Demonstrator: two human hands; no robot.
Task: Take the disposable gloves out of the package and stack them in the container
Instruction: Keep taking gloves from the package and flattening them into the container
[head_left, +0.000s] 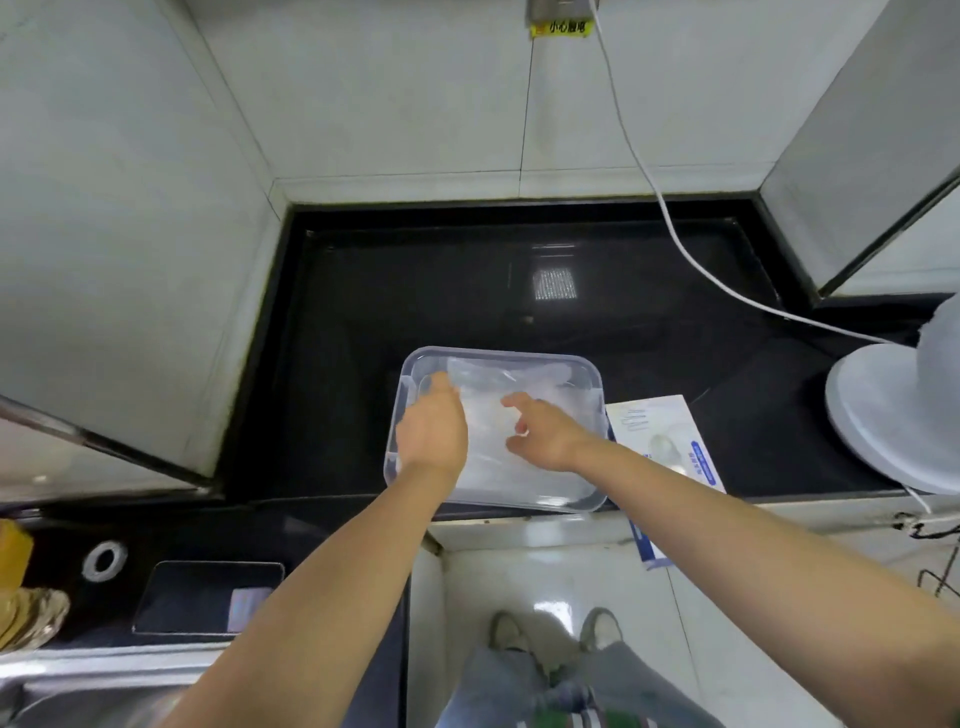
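**You:** How far along am I?

**Spotter:** Well on, by the look of it. A layer of clear gloves (493, 470) lies in the container (598, 382) on the black counter (363, 338). The package (667, 441) lies flat just beside the container's right wall, with one end hanging over the counter's edge. I can't tell whether any gloves are left inside it, so you may have more to fetch.

**You:** And my hands?

**Spotter:** Both are over the container, above the gloves. Your left hand (431, 436) has its fingers straight and together, reaching toward the far left corner; I'd judge it is flattening the pile. Your right hand (548, 436) is over the middle, forefinger and thumb apart. It's blurred, so I can't tell whether it pinches a glove or only touches one.
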